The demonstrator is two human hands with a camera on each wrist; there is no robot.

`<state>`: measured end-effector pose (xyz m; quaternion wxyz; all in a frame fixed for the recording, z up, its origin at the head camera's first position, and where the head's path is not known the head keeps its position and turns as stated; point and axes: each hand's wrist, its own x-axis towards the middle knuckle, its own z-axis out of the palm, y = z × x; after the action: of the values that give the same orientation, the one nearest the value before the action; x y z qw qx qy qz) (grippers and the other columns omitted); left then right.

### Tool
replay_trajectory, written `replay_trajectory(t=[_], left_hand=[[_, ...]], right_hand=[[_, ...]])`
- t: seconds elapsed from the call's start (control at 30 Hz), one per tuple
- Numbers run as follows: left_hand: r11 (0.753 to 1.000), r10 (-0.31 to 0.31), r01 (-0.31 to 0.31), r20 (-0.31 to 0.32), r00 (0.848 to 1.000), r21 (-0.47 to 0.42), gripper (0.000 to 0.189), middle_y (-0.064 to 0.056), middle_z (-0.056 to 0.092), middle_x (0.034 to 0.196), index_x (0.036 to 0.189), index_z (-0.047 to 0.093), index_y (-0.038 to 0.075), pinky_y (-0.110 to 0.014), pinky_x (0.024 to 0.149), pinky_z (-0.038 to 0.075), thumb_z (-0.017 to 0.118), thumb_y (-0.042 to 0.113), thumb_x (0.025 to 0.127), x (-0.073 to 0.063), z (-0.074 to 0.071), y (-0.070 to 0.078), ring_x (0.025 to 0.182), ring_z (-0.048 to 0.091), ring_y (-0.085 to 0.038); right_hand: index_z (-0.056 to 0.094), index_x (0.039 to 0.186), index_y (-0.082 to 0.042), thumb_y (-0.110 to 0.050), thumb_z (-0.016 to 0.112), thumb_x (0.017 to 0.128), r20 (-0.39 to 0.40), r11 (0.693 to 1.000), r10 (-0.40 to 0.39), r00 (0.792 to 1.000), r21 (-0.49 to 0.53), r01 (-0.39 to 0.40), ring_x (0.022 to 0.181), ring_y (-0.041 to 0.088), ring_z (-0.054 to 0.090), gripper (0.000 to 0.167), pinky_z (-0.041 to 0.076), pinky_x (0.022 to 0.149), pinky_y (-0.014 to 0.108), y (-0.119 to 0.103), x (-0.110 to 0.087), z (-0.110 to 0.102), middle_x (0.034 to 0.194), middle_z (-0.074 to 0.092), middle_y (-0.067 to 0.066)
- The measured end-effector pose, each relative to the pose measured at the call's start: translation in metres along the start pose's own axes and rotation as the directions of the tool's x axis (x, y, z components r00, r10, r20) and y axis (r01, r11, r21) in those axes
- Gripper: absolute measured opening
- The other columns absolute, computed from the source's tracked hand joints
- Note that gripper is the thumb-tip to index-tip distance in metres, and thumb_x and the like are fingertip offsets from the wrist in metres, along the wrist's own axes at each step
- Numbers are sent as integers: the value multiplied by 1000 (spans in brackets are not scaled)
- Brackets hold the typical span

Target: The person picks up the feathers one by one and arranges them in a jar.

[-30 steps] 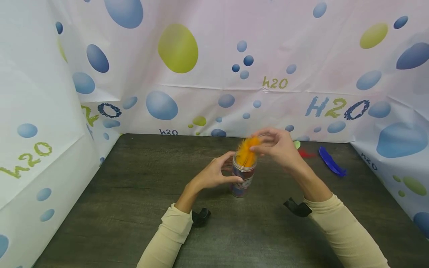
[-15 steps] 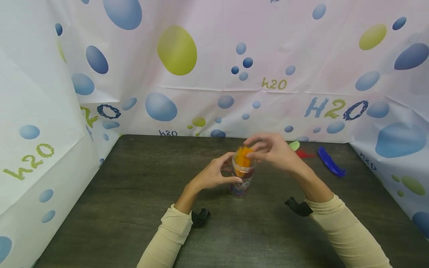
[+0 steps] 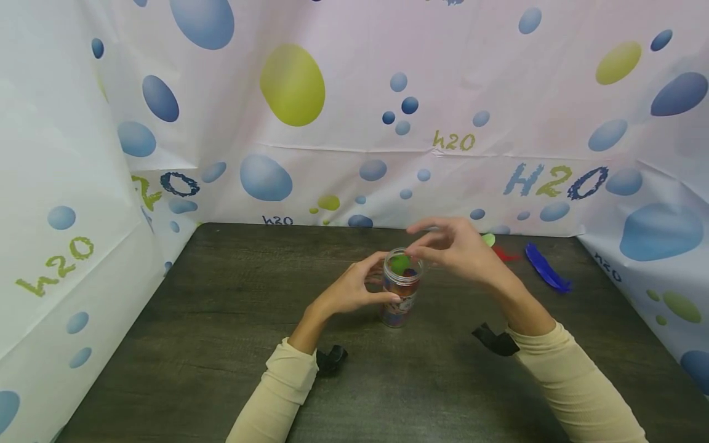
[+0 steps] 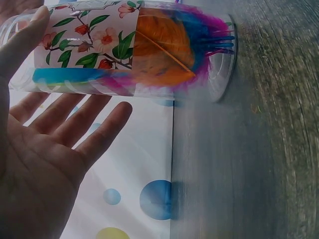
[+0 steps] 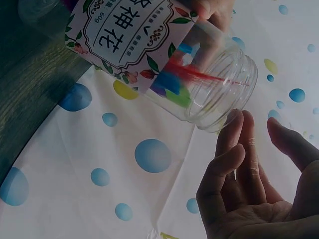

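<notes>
A clear jar [image 3: 400, 298] with a flowered label stands upright on the table, its mouth uncovered. My left hand [image 3: 354, 286] holds it from the side, thumb in front and fingers behind. Colourful feathers fill the inside; an orange feather [image 4: 164, 47] and blue and magenta ones [image 4: 217, 37] show through the wall in the left wrist view. Something green [image 3: 400, 264] shows at the mouth in the head view. Beside the rim, my right hand [image 3: 456, 249] has loosely bent fingers and nothing between them; in the right wrist view its fingertips [image 5: 244, 117] are close to the glass rim.
To the right on the dark wooden table [image 3: 249, 283] lie a blue feather [image 3: 547, 267], a red feather [image 3: 505, 253] and a light green one [image 3: 488, 239], partly hidden by the right hand. A bubble-printed sheet [image 3: 343, 123] hangs behind the table.
The orange feather in my right hand has gone down into the jar, and the fingers have let it go. The left hand has stayed at the jar.
</notes>
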<state>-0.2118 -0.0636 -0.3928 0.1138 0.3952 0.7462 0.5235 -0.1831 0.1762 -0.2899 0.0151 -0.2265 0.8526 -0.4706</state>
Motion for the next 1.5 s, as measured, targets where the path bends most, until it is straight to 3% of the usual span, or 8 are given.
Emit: replay_trajectory(t=[0.2,0.43,0.73,0.97,1.27,1.5], left_hand=[[1000,2,-2,-5,1000,4,73,-17,59,142,155,38,3,-40,106,54,77,8,94,-1,0,-1,131,60,-32],[1000,-9,9,-12,1000,13,72,-16,59,141,154,39,4,-40,105,54,78,7,93,1,0,-1,130,60,-31],[1000,-18,18,-9,1000,13,71,-17,60,141,153,40,3,-45,107,53,78,8,94,2,0,2,131,60,-32],[999,-31,32,-14,999,28,73,-18,59,141,154,39,2,-44,107,53,79,7,93,2,0,2,132,59,-33],[999,-30,30,-21,999,27,71,-17,61,139,153,40,3,-41,106,54,78,9,94,0,0,1,131,60,-32],[999,-22,22,-16,1000,28,72,-17,60,140,154,40,3,-41,106,54,79,9,93,0,0,1,132,59,-33]], right_hand=[[68,126,-3,-12,71,100,-25,1000,11,1000,-9,-11,88,24,75,28,61,70,33,2,-3,-7,101,79,13],[67,127,0,-8,69,101,-72,999,-41,997,14,43,88,16,76,27,60,71,30,12,-9,-19,100,78,16],[67,124,3,-5,69,100,-150,999,-48,987,10,50,83,8,74,25,59,68,27,29,-15,-26,91,77,-12],[66,124,4,-7,68,101,-182,1000,4,983,19,-1,80,6,73,26,58,63,27,47,-17,-30,96,79,9],[65,128,6,-14,68,102,-223,997,77,972,49,-67,81,8,74,33,63,65,29,71,-20,-43,94,79,-4],[63,127,9,-14,66,104,-243,995,97,965,36,-91,80,7,74,33,61,62,27,95,-20,-52,98,80,0]])
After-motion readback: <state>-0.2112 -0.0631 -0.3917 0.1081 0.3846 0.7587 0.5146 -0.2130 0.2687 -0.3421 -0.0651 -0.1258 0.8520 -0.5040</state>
